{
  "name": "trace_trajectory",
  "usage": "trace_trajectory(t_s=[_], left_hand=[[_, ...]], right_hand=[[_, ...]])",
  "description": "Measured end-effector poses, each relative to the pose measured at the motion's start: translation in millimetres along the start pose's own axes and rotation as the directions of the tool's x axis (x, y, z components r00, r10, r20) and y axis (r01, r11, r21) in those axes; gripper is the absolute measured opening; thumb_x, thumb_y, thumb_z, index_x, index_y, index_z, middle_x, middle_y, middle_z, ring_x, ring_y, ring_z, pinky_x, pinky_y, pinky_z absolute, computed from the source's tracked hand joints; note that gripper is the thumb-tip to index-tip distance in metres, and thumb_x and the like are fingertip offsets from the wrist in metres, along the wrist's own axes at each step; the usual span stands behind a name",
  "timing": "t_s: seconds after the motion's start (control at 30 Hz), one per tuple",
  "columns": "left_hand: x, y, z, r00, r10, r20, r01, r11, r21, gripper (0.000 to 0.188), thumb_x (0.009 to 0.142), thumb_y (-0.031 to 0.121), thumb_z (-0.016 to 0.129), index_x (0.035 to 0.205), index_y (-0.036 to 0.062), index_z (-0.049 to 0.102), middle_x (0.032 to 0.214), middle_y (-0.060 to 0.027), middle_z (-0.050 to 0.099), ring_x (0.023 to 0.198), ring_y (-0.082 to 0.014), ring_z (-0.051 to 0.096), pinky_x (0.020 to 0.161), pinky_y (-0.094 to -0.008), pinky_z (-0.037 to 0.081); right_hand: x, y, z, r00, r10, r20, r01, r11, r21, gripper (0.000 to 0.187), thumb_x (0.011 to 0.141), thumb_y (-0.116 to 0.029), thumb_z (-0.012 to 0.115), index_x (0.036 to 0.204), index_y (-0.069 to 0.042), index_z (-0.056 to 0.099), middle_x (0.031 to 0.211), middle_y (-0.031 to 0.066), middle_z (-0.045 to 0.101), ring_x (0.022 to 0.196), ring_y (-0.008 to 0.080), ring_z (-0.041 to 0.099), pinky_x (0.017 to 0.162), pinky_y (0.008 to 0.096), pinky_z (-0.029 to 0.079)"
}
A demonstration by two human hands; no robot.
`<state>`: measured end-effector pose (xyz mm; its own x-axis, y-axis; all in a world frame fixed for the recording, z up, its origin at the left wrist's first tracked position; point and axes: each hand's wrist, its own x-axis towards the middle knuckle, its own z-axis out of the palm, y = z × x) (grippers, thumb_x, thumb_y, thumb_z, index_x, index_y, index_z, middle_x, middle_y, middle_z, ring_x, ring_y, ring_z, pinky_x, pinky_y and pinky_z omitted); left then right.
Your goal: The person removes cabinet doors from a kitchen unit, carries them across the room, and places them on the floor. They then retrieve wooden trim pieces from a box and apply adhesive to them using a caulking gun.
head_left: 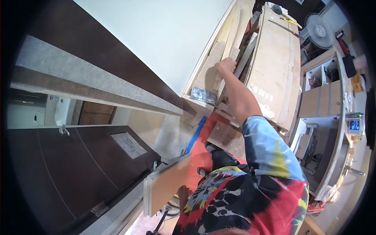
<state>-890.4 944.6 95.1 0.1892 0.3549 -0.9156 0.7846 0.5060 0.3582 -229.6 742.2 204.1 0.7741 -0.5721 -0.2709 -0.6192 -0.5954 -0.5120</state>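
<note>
The right hand (226, 65) curls over pale strips (234, 33) on the ledge (199, 105) beside the white wall (156, 35) — its grip, like the left hand's (183, 192), is unclear. A hard tug could push the glossy slab (203, 95) (near the end) off. Red covering (198, 154) lies underfoot; a fan (319, 31) stands beyond.

We see one long, pale wooden ledge (199, 105), which carries ribbed tan cardboard (206, 71) and one shiny, dark rectangular object (203, 95).

Door (90, 164) left, strips (233, 33) ahead — carton (274, 58) right of them, tools (289, 20) on its far end — cabinet (322, 98) farther right.
</note>
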Motion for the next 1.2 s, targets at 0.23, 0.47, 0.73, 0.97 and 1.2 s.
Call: trace_trajectory(t_s=[0.23, 0.47, 0.73, 0.97, 1.2], left_hand=[[-5.5, 5.4, 8.0, 0.999, 0.035, 0.017, -0.037, 0.995, 0.096, 0.026, 0.089, 0.022, 0.049, 0.105, 0.0011, 0.050, 0.078, -0.0102, 0.055, 0.059, -0.0204, 0.059, 0.051, -0.0340, 0.053], [4.1, 5.6, 4.7, 1.000, 0.020, 0.022, -0.021, 0.997, 0.069, 0.034, 0.089, 0.023, 0.050, 0.113, -0.0010, 0.049, 0.082, -0.0113, 0.057, 0.060, -0.0195, 0.061, 0.049, -0.0326, 0.053], [4.6, 26.3, 10.5, 0.996, 0.093, 0.004, -0.093, 0.995, 0.042, 0.033, 0.091, 0.023, 0.051, 0.113, -0.0010, 0.047, 0.088, -0.0142, 0.056, 0.060, -0.0207, 0.060, 0.047, -0.0330, 0.051], [2.0, 17.5, 23.2, 0.998, 0.047, 0.041, -0.050, 0.995, 0.088, 0.036, 0.091, 0.024, 0.052, 0.116, -0.0009, 0.047, 0.087, -0.0137, 0.056, 0.063, -0.0212, 0.061, 0.047, -0.0325, 0.051], [-1.0, -9.0, 16.7, 0.999, 0.033, 0.036, -0.035, 0.999, 0.036, 0.036, 0.090, 0.025, 0.052, 0.115, -0.0009, 0.048, 0.084, -0.0119, 0.059, 0.064, -0.0204, 0.062, 0.047, -0.0302, 0.051]], right_hand=[[17.9, 11.9, 0.2, 0.999, -0.027, 0.019, 0.023, 0.983, 0.184, 0.048, 0.069, -0.012, 0.069, 0.111, 0.003, 0.050, 0.108, 0.0232, 0.059, 0.104, 0.0348, 0.059, 0.089, 0.0406, 0.049], [16.6, 8.3, 2.2, 0.969, -0.245, 0.015, 0.220, 0.898, 0.382, 0.045, 0.073, -0.013, 0.061, 0.112, 0.007, 0.049, 0.108, 0.0277, 0.058, 0.104, 0.0358, 0.058, 0.094, 0.0418, 0.044], [34.5, -16.7, -49.0, 0.935, -0.345, 0.086, 0.148, 0.598, 0.788, 0.050, 0.071, -0.016, 0.067, 0.108, 0.014, 0.051, 0.088, 0.0223, 0.063, 0.071, 0.0273, 0.066, 0.058, 0.0363, 0.053], [20.3, 24.9, 1.1, 0.978, -0.098, 0.182, 0.037, 0.950, 0.309, 0.037, 0.065, -0.016, 0.077, 0.087, 0.010, 0.063, 0.088, 0.0192, 0.066, 0.077, 0.0278, 0.066, 0.068, 0.0354, 0.053], [-11.4, 21.0, 13.9, 0.998, -0.029, -0.063, 0.037, 0.991, 0.131, 0.035, 0.069, -0.015, 0.070, 0.097, 0.004, 0.062, 0.102, 0.0237, 0.062, 0.102, 0.0352, 0.060, 0.087, 0.0398, 0.050]])
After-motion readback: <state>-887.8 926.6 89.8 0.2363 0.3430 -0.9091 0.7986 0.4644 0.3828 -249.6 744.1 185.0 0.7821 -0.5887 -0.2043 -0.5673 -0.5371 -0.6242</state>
